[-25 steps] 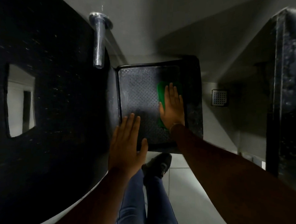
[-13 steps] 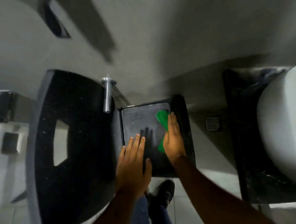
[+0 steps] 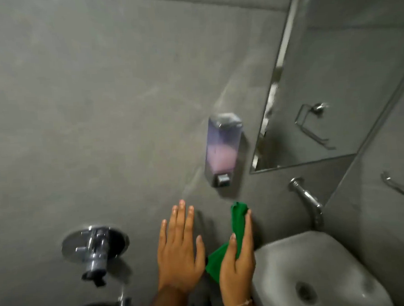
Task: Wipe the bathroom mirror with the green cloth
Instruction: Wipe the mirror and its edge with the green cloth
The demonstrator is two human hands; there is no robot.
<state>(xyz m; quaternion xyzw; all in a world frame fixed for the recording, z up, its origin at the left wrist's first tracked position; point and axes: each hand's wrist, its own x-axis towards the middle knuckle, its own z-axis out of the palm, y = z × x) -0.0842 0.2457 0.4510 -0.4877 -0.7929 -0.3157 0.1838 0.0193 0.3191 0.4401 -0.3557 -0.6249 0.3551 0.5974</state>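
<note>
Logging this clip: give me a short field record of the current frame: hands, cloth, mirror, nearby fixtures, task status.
right hand: holds the green cloth
left hand: open, fingers spread, empty
mirror: upper right on the wall, apart from the cloth
soap dispenser: left of the mirror, above the cloth
tap: above the basin
status: wiping of the mirror not yet begun

Part of the crumpled green cloth (image 3: 238, 223) is hidden behind the right hand (image 3: 237, 268). The frameless wall mirror (image 3: 328, 80) is cut off at the right edge. The chrome round valve (image 3: 95, 248) is blurred.
</note>
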